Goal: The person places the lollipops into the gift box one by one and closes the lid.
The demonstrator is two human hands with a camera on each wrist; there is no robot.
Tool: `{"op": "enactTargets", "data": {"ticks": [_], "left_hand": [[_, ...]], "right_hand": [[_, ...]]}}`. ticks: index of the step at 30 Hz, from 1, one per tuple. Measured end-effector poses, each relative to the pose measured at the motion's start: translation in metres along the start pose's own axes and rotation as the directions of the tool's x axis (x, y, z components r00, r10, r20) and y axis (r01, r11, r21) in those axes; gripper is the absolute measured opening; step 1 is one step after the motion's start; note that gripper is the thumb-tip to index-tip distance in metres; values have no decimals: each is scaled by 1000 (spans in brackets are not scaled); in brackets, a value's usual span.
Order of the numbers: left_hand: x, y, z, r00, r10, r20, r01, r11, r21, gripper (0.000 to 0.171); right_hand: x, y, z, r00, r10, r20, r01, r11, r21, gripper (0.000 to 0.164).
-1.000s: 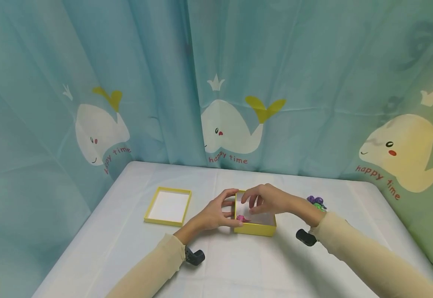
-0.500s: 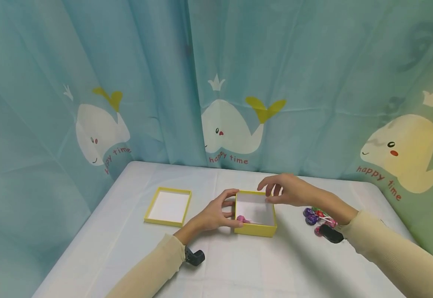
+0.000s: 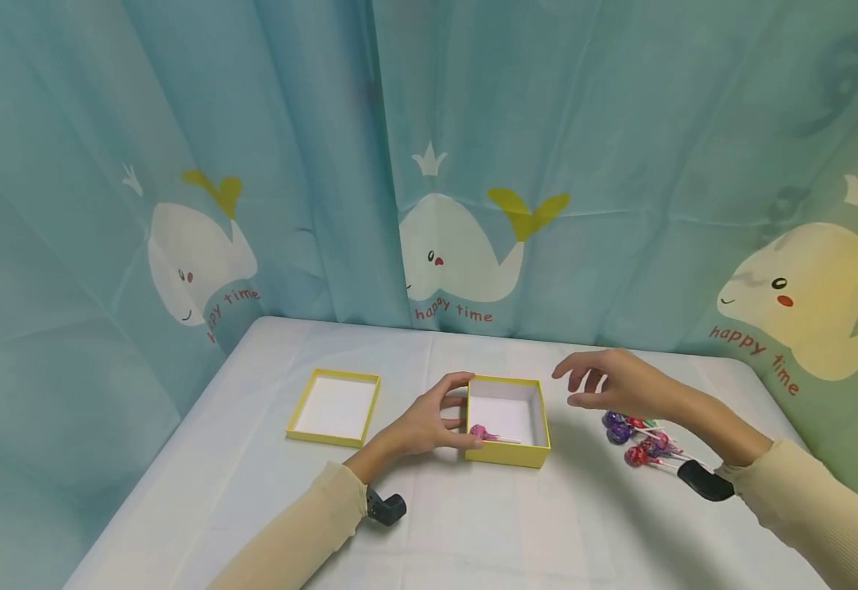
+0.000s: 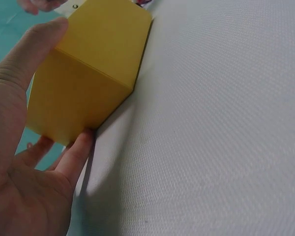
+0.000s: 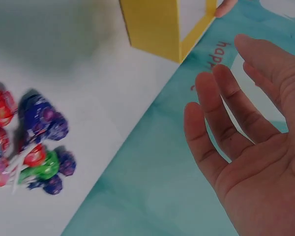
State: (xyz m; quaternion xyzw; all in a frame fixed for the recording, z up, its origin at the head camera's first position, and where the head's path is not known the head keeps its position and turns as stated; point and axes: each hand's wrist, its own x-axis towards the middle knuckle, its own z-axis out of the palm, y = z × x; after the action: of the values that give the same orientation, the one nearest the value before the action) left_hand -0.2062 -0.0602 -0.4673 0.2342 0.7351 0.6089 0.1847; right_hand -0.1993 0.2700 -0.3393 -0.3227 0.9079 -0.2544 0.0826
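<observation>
A yellow open-topped box (image 3: 506, 456) with a white inside stands mid-table in the head view. My left hand (image 3: 419, 423) grips its left side, thumb at the near corner and fingers toward the back; the left wrist view shows the thumb and fingertips on the box's yellow walls (image 4: 101, 44). A pink-wrapped lollipop (image 3: 478, 431) lies inside along the near wall, its white stick pointing right. To the right of the box, my right hand (image 3: 624, 383) hovers with loosely bent fingers and nothing in them. Several wrapped lollipops (image 3: 642, 449) lie below it, partly hidden by the forearm.
The matching yellow-rimmed lid (image 3: 335, 407) lies inside-up to the left of the box. A white cloth (image 3: 502, 524) covers the table. Behind it hangs a blue-green curtain (image 3: 310, 164) with whale prints. A black device (image 3: 387, 509) is on the left wrist.
My right hand has moved from above the box out to the right, over toward the lollipops. The left hand and the box have stayed in place.
</observation>
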Motion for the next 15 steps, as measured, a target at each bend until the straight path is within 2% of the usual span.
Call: {"op": "enactTargets", "data": {"ticks": [7,15], "left_hand": [[-1,-1,0,1000,8,1,-8,1000,-6,96],[0,-1,-1,1000,9,-1,-9,1000,7,98]], "right_hand": [[-23,11,-2,999,-5,-51,5,1000,-3,33],[-48,27,7,992,-25,-127,15,996,-83,32]]}}
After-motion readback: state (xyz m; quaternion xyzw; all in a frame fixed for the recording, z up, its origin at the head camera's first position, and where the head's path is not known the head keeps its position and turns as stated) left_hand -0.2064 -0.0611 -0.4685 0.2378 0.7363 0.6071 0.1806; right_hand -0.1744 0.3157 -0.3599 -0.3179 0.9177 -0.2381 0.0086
